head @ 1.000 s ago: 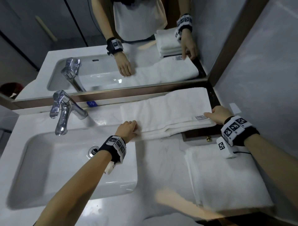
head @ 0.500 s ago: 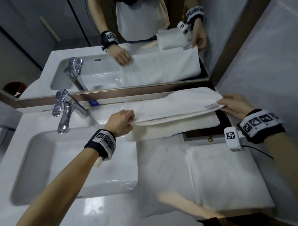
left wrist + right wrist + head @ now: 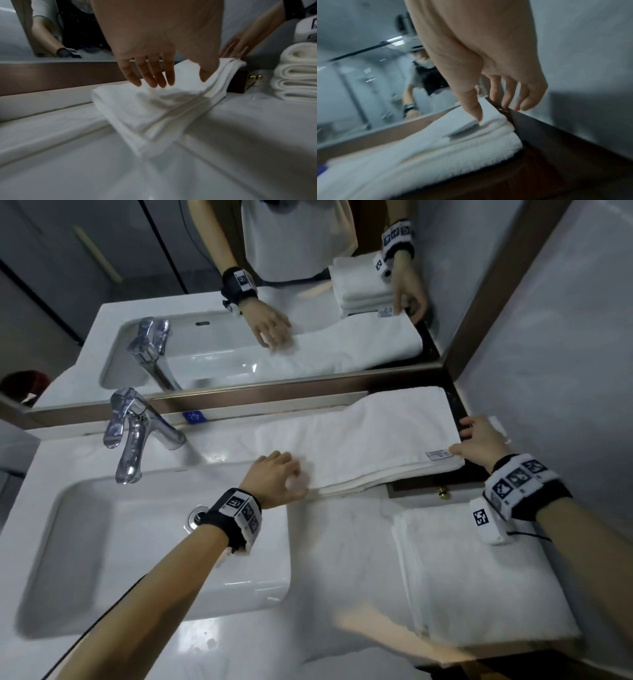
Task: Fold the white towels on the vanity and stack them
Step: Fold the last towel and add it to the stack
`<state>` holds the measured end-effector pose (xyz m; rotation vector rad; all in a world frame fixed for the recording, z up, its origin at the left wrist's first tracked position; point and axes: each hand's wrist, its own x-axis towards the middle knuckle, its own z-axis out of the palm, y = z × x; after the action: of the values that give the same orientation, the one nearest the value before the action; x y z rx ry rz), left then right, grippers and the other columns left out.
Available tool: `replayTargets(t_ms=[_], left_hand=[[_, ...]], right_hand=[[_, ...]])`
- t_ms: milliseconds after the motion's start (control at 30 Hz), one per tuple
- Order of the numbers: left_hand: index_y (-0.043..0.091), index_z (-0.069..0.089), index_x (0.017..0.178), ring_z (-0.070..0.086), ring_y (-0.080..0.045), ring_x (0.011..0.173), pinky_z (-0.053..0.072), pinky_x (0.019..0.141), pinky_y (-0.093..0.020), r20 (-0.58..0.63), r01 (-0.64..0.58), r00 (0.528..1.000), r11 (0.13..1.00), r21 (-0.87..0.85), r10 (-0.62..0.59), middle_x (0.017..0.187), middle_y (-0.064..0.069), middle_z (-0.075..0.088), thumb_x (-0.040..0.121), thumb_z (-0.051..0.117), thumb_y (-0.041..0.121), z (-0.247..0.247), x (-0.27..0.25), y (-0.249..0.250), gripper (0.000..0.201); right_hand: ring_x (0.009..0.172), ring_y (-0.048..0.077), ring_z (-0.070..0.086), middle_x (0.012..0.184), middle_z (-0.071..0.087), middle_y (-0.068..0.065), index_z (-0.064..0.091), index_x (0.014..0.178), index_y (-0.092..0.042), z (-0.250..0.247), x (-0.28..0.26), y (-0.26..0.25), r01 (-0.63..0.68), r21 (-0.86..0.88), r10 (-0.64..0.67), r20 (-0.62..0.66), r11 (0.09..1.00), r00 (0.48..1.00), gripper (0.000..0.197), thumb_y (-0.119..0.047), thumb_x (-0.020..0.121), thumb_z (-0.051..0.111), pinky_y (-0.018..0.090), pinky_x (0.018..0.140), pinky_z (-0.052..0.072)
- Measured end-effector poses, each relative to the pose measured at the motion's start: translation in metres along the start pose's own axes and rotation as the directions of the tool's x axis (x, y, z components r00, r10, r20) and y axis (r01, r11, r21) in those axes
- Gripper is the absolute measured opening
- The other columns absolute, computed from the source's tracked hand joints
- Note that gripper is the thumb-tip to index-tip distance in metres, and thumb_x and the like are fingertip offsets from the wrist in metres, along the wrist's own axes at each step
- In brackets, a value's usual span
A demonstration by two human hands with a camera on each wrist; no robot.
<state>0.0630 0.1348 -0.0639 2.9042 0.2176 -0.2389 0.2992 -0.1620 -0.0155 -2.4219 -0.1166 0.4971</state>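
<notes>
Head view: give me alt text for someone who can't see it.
Both hands rest at opposite ends of a long folded white towel beside the mirror: left hand by the sink, right hand at its tagged end. A folded stack sits nearer.

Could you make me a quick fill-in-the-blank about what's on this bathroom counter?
1. The long towel being folded is coloured ____.
2. The left hand rests on the towel's end nearest the ____.
3. The towel's small label lies beside the ____ hand.
4. The finished stack sits on the counter's ____ side.

Missing words: white; sink; right; right
</notes>
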Motion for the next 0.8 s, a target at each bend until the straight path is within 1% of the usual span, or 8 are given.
replayTargets(t_ms=[100, 233, 400, 533, 600, 667, 733, 800], left_hand=[[0.019, 0.050, 0.119, 0.048, -0.020, 0.110, 0.040, 0.092, -0.034, -0.048, -0.058, 0.997, 0.998, -0.032, 0.057, 0.121, 0.001, 0.052, 0.077, 0.058, 0.062, 0.003, 0.018, 0.027, 0.060], [0.016, 0.046, 0.122, 0.044, -0.024, 0.113, 0.038, 0.090, -0.035, 0.060, -0.084, 0.994, 0.996, -0.034, 0.086, 0.124, -0.002, 0.048, 0.076, 0.065, 0.052, 0.017, 0.041, 0.057, 0.062], [0.012, 0.050, 0.108, 0.051, -0.027, 0.103, 0.036, 0.072, -0.032, 0.042, -0.129, 0.990, 0.988, -0.090, 0.134, 0.112, -0.006, 0.054, 0.085, 0.057, 0.024, 0.026, 0.045, 0.054, 0.027], [0.016, 0.051, 0.101, 0.053, -0.021, 0.096, 0.041, 0.071, -0.033, 0.102, -0.082, 0.990, 0.984, -0.158, 0.099, 0.104, -0.002, 0.056, 0.085, 0.057, 0.048, 0.021, 0.045, 0.049, 0.036], [0.016, 0.052, 0.103, 0.050, -0.022, 0.099, 0.038, 0.078, -0.034, -0.027, -0.057, 0.998, 0.988, -0.141, 0.054, 0.107, -0.003, 0.056, 0.088, 0.049, 0.054, 0.015, 0.052, 0.044, 0.041], [0.011, 0.047, 0.125, 0.044, -0.027, 0.120, 0.034, 0.096, -0.036, -0.177, -0.010, 0.984, 0.989, -0.145, -0.016, 0.130, -0.009, 0.048, 0.096, 0.040, 0.035, 0.010, 0.067, 0.043, 0.038], [0.007, 0.023, 0.146, 0.019, -0.027, 0.144, 0.018, 0.117, -0.037, -0.157, 0.059, 0.983, 0.978, -0.199, -0.091, 0.155, -0.012, 0.021, 0.100, 0.030, 0.022, 0.009, 0.083, 0.047, 0.049], [0.014, 0.002, 0.151, -0.006, -0.025, 0.148, 0.002, 0.121, -0.045, -0.054, 0.086, 0.994, 0.974, -0.210, -0.099, 0.161, -0.003, -0.003, 0.101, 0.022, 0.027, 0.014, 0.096, 0.054, 0.055]], right_hand=[[0.122, 0.034, 0.043, 0.131, 0.048, 0.016, 0.055, 0.121, -0.009, 0.012, -0.009, -0.014, 0.325, -0.282, -0.354, -0.060, 0.903, 0.933, 0.049, -0.010, 0.074, 0.072, 0.037, 0.105, 0.034], [0.123, 0.026, 0.038, 0.130, 0.044, 0.007, 0.059, 0.115, -0.015, 0.038, -0.018, -0.040, 0.587, -0.305, -0.495, 0.330, 0.750, 0.804, 0.041, -0.022, 0.078, 0.074, 0.031, 0.106, 0.029], [0.116, 0.021, 0.037, 0.120, 0.043, 0.001, 0.056, 0.112, -0.022, 0.051, -0.017, -0.045, 0.589, -0.430, -0.412, 0.439, 0.685, 0.799, 0.044, -0.031, 0.074, 0.076, 0.038, 0.099, 0.035], [0.112, 0.021, 0.042, 0.114, 0.047, 0.000, 0.062, 0.096, -0.021, 0.050, -0.011, -0.054, 0.632, -0.457, -0.448, 0.453, 0.626, 0.771, 0.025, -0.038, 0.080, 0.069, 0.036, 0.090, 0.035], [0.121, 0.024, 0.040, 0.126, 0.046, 0.004, 0.062, 0.106, -0.017, 0.055, -0.004, -0.060, 0.642, -0.440, -0.538, 0.350, 0.628, 0.767, 0.027, -0.037, 0.086, 0.061, 0.039, 0.098, 0.034], [0.139, 0.027, 0.025, 0.148, 0.032, 0.007, 0.049, 0.130, -0.016, 0.063, 0.005, -0.065, 0.623, -0.433, -0.561, 0.278, 0.652, 0.780, 0.042, -0.034, 0.092, 0.052, 0.043, 0.111, 0.025], [0.148, 0.025, 0.000, 0.160, 0.007, 0.000, 0.025, 0.148, -0.021, 0.074, 0.012, -0.069, 0.592, -0.486, -0.516, 0.297, 0.642, 0.803, 0.056, -0.036, 0.096, 0.043, 0.050, 0.117, 0.011], [0.147, 0.025, -0.012, 0.161, -0.008, -0.006, 0.008, 0.151, -0.029, 0.087, 0.017, -0.066, 0.567, -0.573, -0.460, 0.337, 0.592, 0.821, 0.062, -0.043, 0.097, 0.036, 0.057, 0.115, 0.004]])
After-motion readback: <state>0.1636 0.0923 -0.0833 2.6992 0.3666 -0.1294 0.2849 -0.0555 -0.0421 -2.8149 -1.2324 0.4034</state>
